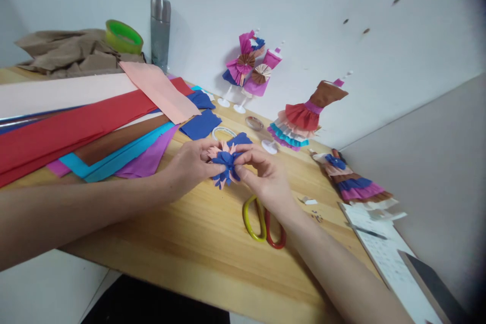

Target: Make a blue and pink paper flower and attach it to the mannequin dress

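Between my two hands, just above the wooden table, is a crepe paper flower point(225, 164) with blue petals in the middle and peach ones around them. My left hand point(192, 167) grips its left side, thumb on the front and the other fingers partly hidden behind. On the right, my right hand point(261, 172) pinches a blue petal between thumb and forefinger. Below the right hand lie scissors point(255, 220) with one yellow and one red handle loop; their blades are hidden under the hand. Pieces of blue crepe paper point(201, 125) and a white tape roll point(224, 133) lie just behind the flower.
Folded crepe paper strips point(94, 116) cover the table's left side. Behind stand a grey flask point(160, 33), green tape point(123, 36) and brown cloth point(64, 50). Mini dress forms point(307, 111) line the wall. A paper dress point(355, 179) and a notebook point(379, 248) with a pen are at right.
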{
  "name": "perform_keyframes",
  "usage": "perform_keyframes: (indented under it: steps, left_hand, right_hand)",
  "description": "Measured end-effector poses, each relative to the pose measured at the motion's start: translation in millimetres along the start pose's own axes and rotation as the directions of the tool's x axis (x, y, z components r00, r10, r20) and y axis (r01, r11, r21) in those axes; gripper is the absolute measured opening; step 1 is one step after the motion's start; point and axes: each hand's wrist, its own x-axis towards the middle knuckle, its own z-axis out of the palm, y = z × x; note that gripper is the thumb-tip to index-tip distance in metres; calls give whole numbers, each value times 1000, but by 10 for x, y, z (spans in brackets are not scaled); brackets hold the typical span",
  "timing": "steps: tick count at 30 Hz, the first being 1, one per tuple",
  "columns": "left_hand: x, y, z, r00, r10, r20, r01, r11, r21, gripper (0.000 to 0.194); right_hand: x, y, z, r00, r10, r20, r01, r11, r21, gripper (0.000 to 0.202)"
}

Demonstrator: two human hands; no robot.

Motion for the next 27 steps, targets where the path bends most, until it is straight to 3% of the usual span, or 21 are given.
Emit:
perform_keyframes:
  steps: [3, 5, 8, 10, 12, 16, 21, 24, 27]
  left_hand:
    - [-6, 25, -8, 1000, -11, -3, 12, 998, 54, 22]
    - [-26, 74, -6, 1000, -6, 1, 6, 993, 117, 22]
    - [-62, 162, 10, 1000, 19, -12, -15, 967, 253, 22]
    - [-74, 202, 22, 999, 26, -32, -15, 950, 312, 24]
    - [-75, 209, 28, 999, 22, -41, -8, 944, 328, 27]
    - [-58, 147, 14, 1000, 22, -21, -15, 958, 287, 28]
    - [-38, 80, -8, 999, 47, -25, -40, 970, 239, 27]
    - [-29, 70, -13, 999, 36, -11, -33, 980, 194, 34]
    - [-29, 77, -9, 997, 39, -68, -25, 981, 193, 39]
  right_hand:
    - [0, -20, -43, 985, -170, -26, 163, 973, -165, 9]
    - [12, -29, -86, 942, -334, 20, 325, 898, -296, 17]
    - [39, -18, -138, 784, -590, 190, 609, 673, -420, 22]
    - [55, 8, -154, 678, -671, 299, 722, 533, -442, 18]
    - [68, 46, -161, 646, -683, 342, 749, 479, -458, 14]
    - [89, 106, -180, 706, -640, 303, 693, 534, -485, 13]
    - [90, 56, -200, 862, -452, 230, 507, 755, -416, 11]
    - [67, 3, -174, 916, -355, 188, 401, 846, -353, 8]
    - [43, -15, -125, 955, -253, 152, 286, 923, -258, 9]
